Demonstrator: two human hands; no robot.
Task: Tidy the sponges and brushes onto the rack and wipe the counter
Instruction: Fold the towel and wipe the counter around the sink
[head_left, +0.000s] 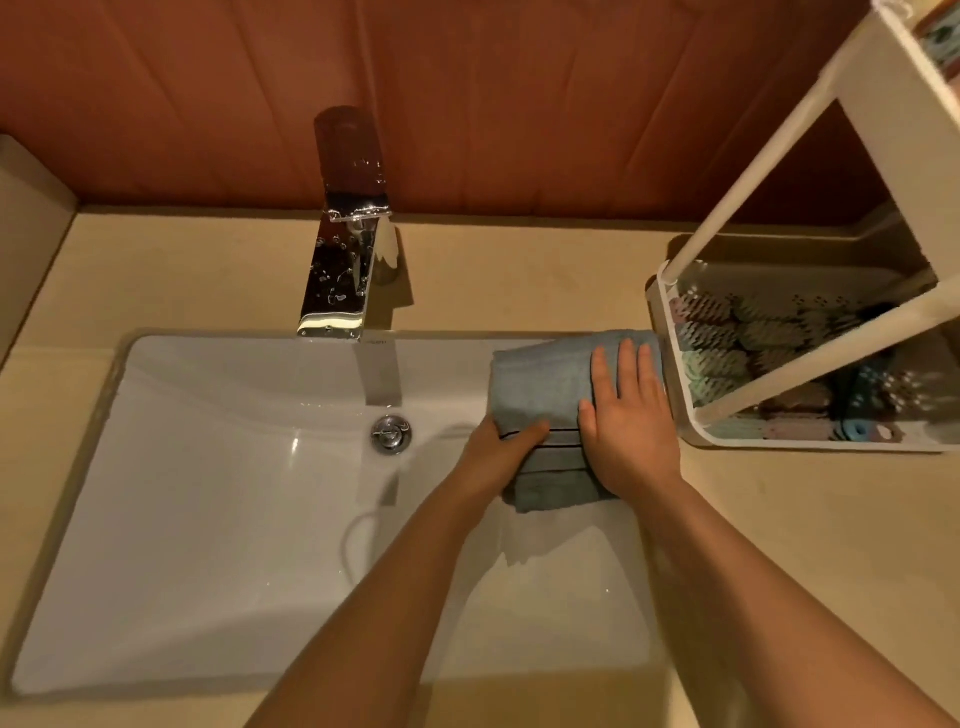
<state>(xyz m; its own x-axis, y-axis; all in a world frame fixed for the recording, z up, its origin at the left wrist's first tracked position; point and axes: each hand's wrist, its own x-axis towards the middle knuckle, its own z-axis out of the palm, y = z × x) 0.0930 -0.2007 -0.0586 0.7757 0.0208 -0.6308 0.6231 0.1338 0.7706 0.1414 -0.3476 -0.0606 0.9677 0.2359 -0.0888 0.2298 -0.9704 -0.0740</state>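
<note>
Right hand presses flat, fingers straight, on blue-grey cloth; left hand grips its seven-o'clock edge; rack at three o'clock.

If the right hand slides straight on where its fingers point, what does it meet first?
The right hand lies flat on the cloth, fingers toward the wall. Past the cloth's far edge it probably meets bare counter, then the wall; the rack stands close on its right.

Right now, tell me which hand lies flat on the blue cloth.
The right hand: it presses flat on the blue cloth with straight fingers, while the left hand pinches the cloth's edge, thumb on top.
</note>
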